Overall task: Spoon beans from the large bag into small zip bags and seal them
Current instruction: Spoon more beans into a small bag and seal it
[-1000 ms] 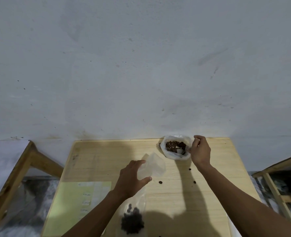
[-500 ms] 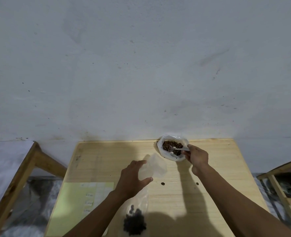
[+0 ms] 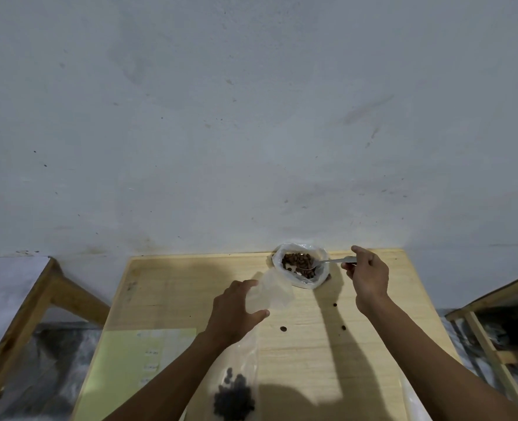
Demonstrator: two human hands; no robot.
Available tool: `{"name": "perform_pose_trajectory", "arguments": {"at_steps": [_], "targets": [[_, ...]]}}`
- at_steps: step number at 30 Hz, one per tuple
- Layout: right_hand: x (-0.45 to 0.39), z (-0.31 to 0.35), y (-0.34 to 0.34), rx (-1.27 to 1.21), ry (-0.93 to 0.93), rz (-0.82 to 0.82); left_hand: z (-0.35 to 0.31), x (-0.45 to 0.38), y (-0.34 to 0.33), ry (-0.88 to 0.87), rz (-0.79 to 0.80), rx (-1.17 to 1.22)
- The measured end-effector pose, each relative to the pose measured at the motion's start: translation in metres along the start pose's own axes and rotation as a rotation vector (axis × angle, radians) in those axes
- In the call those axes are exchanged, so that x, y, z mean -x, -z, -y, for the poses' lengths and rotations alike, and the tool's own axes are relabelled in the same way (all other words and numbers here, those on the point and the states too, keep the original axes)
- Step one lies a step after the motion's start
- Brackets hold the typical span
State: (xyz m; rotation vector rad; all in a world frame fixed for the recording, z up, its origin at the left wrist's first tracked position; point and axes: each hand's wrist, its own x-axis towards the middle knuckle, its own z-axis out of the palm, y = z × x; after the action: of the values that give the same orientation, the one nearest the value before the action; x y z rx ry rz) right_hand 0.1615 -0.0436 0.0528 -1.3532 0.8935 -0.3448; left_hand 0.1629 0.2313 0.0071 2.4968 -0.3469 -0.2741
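The desk [image 3: 312, 354] is showing pale, matt wood with a fine straight grain running across it. At its far edge the large bag [image 3: 318, 276] is looking like thin, clear plastic, crinkled and catching glossy highlights along its rolled rim; the beans [image 3: 297, 260] inside are looking brown, smooth and faintly shiny. The spoon [image 3: 327, 262] is gleaming like polished metal. The small zip bag [image 3: 271, 291] is appearing as cloudy, translucent plastic, soft and creased. Near the front-left corner a sheet of paper [image 3: 136, 360] is lying flat, pale yellow-green and matt. Behind the desk the wall [image 3: 251, 117] is showing dull, scuffed paint.
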Motion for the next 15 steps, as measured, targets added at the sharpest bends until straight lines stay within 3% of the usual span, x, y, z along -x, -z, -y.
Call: {"name": "perform_pose_trajectory", "arguments": {"at_steps": [10,15], "targets": [[0.041,0.016,-0.007,0.417,0.606,0.312,-0.015,-0.011,-0.005,0.01,0.015,0.022],[0.048,0.025,-0.009,0.435,0.8,0.378,-0.014,-0.011,-0.005,0.027,0.027,0.027]]}}
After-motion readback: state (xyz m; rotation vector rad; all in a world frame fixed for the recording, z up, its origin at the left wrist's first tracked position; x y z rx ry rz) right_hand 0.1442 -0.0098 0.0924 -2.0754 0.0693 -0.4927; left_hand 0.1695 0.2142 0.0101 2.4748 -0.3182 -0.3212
